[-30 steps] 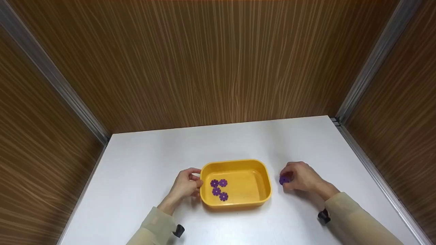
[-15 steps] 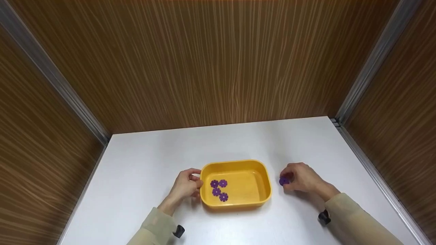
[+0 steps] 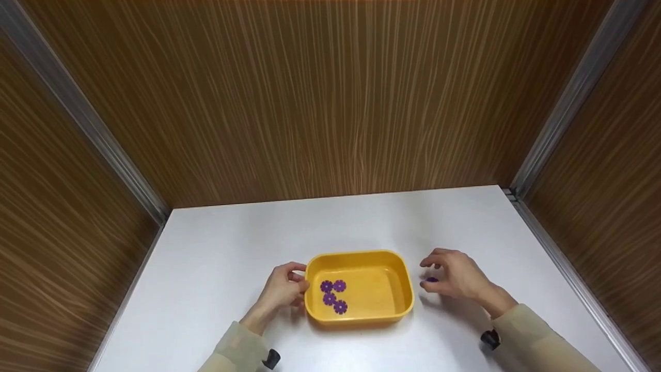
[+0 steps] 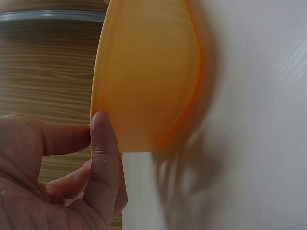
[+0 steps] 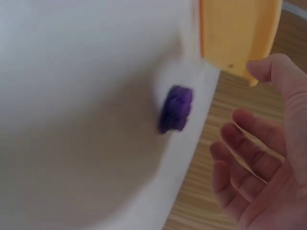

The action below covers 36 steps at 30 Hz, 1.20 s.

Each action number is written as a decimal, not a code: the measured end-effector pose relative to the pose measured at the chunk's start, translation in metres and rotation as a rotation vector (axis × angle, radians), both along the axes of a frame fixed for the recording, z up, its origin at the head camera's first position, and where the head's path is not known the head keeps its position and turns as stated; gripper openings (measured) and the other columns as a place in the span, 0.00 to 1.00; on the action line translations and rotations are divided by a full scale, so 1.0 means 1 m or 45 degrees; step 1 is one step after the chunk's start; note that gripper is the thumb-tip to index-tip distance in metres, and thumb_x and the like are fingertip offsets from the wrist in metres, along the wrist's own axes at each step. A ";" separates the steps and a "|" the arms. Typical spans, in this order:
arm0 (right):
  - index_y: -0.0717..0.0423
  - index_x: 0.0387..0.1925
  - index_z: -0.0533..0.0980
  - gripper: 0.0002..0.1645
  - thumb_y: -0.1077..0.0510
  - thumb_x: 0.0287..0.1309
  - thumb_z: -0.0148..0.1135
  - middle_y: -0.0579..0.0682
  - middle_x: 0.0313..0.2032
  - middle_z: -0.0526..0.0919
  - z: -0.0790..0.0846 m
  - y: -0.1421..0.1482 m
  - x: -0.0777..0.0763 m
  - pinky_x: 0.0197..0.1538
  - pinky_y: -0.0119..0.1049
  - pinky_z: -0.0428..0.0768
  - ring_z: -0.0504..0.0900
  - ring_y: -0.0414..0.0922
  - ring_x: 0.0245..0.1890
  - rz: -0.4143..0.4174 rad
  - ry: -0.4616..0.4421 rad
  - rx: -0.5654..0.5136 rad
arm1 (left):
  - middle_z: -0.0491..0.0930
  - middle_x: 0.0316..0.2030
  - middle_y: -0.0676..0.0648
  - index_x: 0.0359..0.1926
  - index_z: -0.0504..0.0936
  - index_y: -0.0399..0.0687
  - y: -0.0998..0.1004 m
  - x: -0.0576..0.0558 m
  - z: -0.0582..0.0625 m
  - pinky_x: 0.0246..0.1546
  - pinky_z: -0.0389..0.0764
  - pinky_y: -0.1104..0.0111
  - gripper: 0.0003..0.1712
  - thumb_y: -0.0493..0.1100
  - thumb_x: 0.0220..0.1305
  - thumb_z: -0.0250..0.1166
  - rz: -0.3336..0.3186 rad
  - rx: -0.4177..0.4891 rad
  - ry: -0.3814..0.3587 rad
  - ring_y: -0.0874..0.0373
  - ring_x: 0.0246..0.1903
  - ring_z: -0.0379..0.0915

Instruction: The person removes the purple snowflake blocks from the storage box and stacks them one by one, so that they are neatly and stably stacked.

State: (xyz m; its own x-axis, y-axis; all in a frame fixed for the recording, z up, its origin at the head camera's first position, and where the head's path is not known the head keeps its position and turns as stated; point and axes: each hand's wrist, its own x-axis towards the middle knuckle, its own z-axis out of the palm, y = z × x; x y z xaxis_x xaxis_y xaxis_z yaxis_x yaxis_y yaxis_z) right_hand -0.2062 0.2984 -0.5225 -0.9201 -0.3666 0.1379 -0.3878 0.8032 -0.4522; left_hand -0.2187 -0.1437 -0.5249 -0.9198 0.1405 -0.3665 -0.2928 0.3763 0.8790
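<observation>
White table (image 3: 232, 232), wood-grain panels (image 3: 330, 103) around.
Left hand (image 3: 281, 285) pinches yellow tray (image 3: 372, 289); right hand (image 3: 457, 275), fingers parted, near purple piece (image 5: 176, 109).

Wood-grain walls (image 3: 330, 103) stand behind and beside a white tabletop (image 3: 222, 253); grey strips (image 3: 571, 98) join them.

Beige sleeves (image 3: 537, 337) – small black wrist pieces (image 3: 490, 339).

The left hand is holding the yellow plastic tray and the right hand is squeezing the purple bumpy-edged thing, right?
Not quite: the right hand isn't squeezing the purple bumpy-edged thing. The right wrist view shows that hand open and apart from it. The left hand is holding the yellow plastic tray, as you said.
</observation>
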 end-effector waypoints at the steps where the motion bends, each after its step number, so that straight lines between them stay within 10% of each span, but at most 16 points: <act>1: 0.54 0.48 0.91 0.22 0.47 0.55 0.85 0.49 0.44 0.93 0.002 -0.002 0.001 0.46 0.36 0.90 0.89 0.51 0.42 0.010 0.014 -0.002 | 0.82 0.47 0.42 0.70 0.81 0.40 0.000 0.000 0.000 0.34 0.95 0.63 0.28 0.35 0.71 0.70 -0.002 0.000 0.001 0.55 0.31 0.84; 8: 0.53 0.45 0.91 0.20 0.50 0.52 0.84 0.47 0.42 0.94 0.011 -0.020 0.005 0.44 0.45 0.93 0.90 0.51 0.40 0.134 0.161 -0.081 | 0.82 0.47 0.42 0.71 0.81 0.40 0.001 0.003 0.000 0.34 0.95 0.62 0.29 0.35 0.70 0.70 -0.003 0.005 -0.007 0.55 0.32 0.84; 18: 0.52 0.44 0.91 0.20 0.51 0.48 0.84 0.45 0.41 0.94 0.015 -0.041 0.006 0.35 0.31 0.85 0.89 0.47 0.38 0.255 0.244 -0.170 | 0.83 0.46 0.42 0.70 0.81 0.40 0.000 0.004 0.000 0.34 0.95 0.63 0.29 0.35 0.69 0.70 -0.009 -0.001 0.006 0.54 0.32 0.85; 36: 0.52 0.53 0.90 0.24 0.47 0.58 0.83 0.46 0.47 0.95 0.027 -0.082 0.005 0.42 0.31 0.87 0.84 0.34 0.41 0.392 0.086 -0.178 | 0.82 0.46 0.42 0.70 0.81 0.42 0.002 0.002 0.003 0.32 0.93 0.67 0.28 0.36 0.70 0.70 0.000 -0.034 0.007 0.55 0.32 0.84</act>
